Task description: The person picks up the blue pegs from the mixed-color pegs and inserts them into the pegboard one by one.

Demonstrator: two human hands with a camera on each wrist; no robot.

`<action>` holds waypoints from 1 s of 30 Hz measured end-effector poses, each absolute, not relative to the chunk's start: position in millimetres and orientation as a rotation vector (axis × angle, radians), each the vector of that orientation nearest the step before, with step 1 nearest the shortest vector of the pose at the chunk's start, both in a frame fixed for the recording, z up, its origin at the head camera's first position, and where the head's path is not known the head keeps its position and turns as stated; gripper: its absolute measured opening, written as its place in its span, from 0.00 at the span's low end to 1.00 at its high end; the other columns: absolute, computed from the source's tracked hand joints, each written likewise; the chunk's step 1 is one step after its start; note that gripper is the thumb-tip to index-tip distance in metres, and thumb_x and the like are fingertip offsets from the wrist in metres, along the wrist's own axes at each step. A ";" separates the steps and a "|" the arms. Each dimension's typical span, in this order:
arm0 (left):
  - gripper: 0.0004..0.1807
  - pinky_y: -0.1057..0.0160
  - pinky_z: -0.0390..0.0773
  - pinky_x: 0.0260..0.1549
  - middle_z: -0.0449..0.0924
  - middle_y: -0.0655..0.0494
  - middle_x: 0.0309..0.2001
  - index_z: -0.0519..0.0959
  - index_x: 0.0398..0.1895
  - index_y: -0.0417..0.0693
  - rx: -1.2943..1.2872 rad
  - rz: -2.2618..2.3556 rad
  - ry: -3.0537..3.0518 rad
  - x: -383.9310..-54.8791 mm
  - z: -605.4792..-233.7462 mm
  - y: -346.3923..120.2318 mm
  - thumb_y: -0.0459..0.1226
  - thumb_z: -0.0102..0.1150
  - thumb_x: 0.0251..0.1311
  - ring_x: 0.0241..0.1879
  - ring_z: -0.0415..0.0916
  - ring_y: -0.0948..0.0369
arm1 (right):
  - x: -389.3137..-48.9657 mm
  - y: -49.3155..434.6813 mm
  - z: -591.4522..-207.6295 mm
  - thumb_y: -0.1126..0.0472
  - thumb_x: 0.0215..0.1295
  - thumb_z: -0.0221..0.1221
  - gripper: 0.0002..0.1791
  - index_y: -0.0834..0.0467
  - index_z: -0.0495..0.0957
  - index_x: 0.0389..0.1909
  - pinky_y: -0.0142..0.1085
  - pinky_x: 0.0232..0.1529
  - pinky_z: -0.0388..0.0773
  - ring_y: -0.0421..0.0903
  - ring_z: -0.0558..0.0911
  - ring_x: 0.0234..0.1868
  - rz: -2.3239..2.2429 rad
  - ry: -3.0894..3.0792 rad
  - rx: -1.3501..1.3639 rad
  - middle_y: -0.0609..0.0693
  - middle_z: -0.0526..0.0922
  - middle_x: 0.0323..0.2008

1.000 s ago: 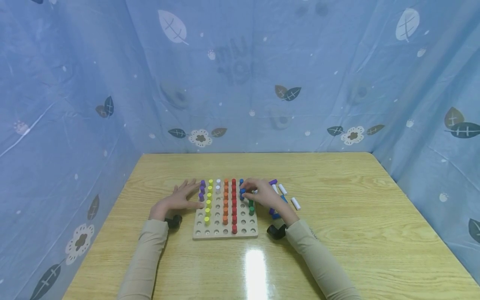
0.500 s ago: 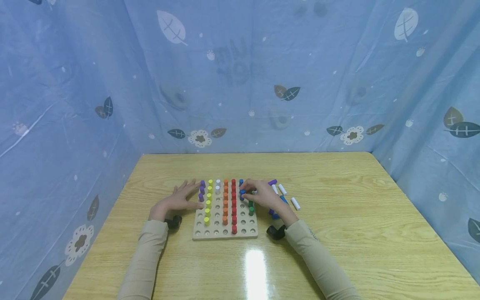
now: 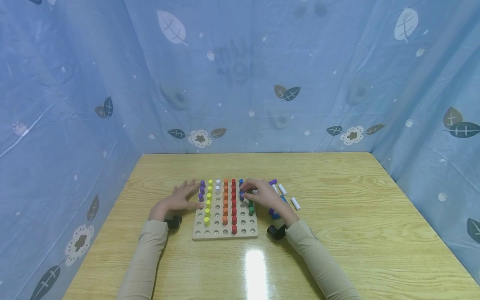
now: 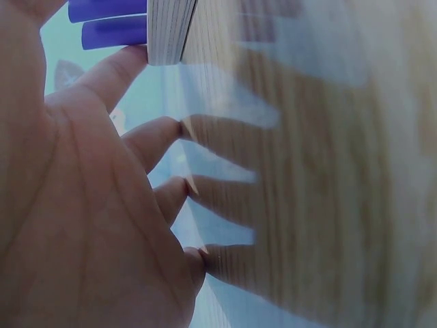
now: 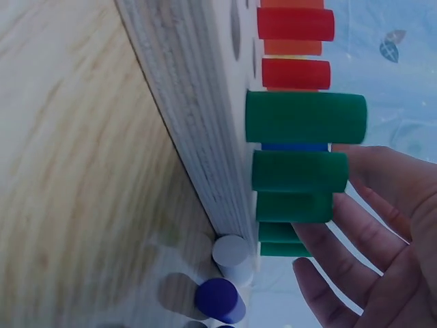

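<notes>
A wooden pegboard (image 3: 221, 227) lies on the table with columns of coloured pegs standing in its holes. My right hand (image 3: 263, 194) reaches over its right side, thumb and fingers pinching a blue peg (image 3: 241, 198) low in the blue column. In the right wrist view green pegs (image 5: 305, 117) partly cover that blue peg (image 5: 295, 147). My left hand (image 3: 180, 198) rests at the board's left edge, fingers spread. Its fingertips touch the table and the index finger meets the board's side in the left wrist view, below purple pegs (image 4: 115, 32).
Loose pegs lie right of the board: a white peg (image 3: 296, 203) farthest out, a purple peg (image 3: 273, 182) at the back and a blue peg (image 3: 283, 199) partly behind the right forearm. A patterned blue curtain (image 3: 251, 83) surrounds the wooden table (image 3: 337, 216).
The blue peg in my right hand has sunk lower into the board over the last second. Both hands have stayed nearly in place.
</notes>
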State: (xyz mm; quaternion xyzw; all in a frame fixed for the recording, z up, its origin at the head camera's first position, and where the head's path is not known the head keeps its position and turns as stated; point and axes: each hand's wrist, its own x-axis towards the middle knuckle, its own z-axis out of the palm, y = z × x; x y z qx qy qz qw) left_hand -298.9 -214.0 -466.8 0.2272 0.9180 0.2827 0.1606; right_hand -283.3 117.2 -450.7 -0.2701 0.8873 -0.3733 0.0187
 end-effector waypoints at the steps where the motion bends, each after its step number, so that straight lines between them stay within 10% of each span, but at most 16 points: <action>1: 0.50 0.34 0.24 0.62 0.36 0.38 0.73 0.50 0.72 0.46 0.646 0.810 2.621 -298.9 -466.7 -214.0 0.56 0.61 0.51 0.70 0.26 0.39 | -283.5 118.0 -450.3 0.59 0.60 0.62 0.11 0.56 0.78 0.43 0.43 0.49 0.78 0.42 0.82 0.42 -1.177 2.747 -0.844 0.46 0.84 0.39; 30: 0.50 0.35 0.22 0.62 0.36 0.39 0.73 0.48 0.73 0.49 0.646 0.804 2.619 -300.4 -470.1 -214.2 0.58 0.60 0.52 0.70 0.25 0.40 | -287.6 171.6 -441.5 0.59 0.64 0.58 0.11 0.59 0.79 0.44 0.37 0.41 0.80 0.43 0.81 0.37 -1.251 2.804 -0.813 0.48 0.83 0.35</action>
